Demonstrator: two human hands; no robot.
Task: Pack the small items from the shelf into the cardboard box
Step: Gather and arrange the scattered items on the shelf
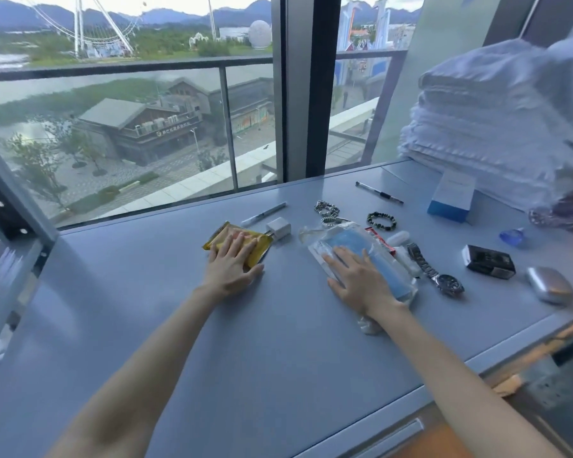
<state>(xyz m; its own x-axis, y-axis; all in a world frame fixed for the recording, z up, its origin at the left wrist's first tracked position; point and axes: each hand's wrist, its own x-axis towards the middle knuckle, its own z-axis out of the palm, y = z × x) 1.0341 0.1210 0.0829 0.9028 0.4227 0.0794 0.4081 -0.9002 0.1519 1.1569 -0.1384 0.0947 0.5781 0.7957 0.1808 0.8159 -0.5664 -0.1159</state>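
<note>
My left hand [231, 264] lies flat on a yellow packet [222, 238] on the grey shelf top [262, 325], fingers spread over it. My right hand [356, 279] rests flat on a clear bag of blue face masks [354, 241], fingers on top and not closed around it. Around them lie a white charger plug [279, 227], two pens [263, 213] [379, 193], a beaded bracelet [381, 221], a chain [327, 211] and a metal wristwatch [435, 272]. No cardboard box is clearly in view.
To the right are a black box [488, 261], a silver case [550, 284], a small blue bottle [512, 237], a white-and-blue carton [450, 200] and a tall stack of folded white towels [497, 127]. A window wall stands behind the shelf.
</note>
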